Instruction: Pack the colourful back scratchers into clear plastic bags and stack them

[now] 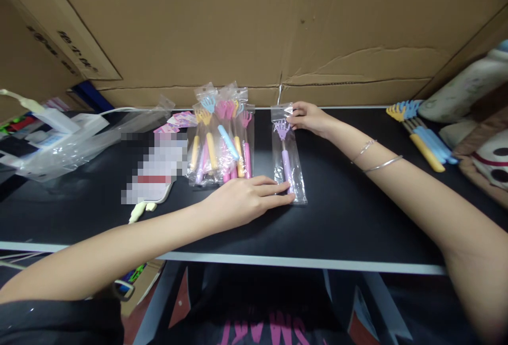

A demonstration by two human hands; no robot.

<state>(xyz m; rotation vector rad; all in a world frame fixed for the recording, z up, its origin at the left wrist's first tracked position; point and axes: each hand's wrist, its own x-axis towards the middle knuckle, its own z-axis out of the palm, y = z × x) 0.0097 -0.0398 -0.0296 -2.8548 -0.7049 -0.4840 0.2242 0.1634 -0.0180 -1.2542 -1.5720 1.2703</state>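
A purple back scratcher (286,162) lies inside a clear plastic bag (298,178) on the black table, its claw end pointing away from me. At the bag's top right corner, my right hand (311,118) has its thumb and fingers closed on the plastic near the claw. My left hand (244,199) reaches across from the left with fingers stretched out, the tips resting on the handle's lower end through the bag. Just left of that bag, several bagged back scratchers (224,141) in yellow, pink, blue and purple lie in an overlapping pile.
Loose yellow and blue back scratchers (423,136) lie at the right, beside a plush item (488,123). Left are a phone (159,168) with a cable, pink cards (180,120), empty plastic bags (95,141) and a white power strip (85,125). Cardboard (254,27) walls off the back.
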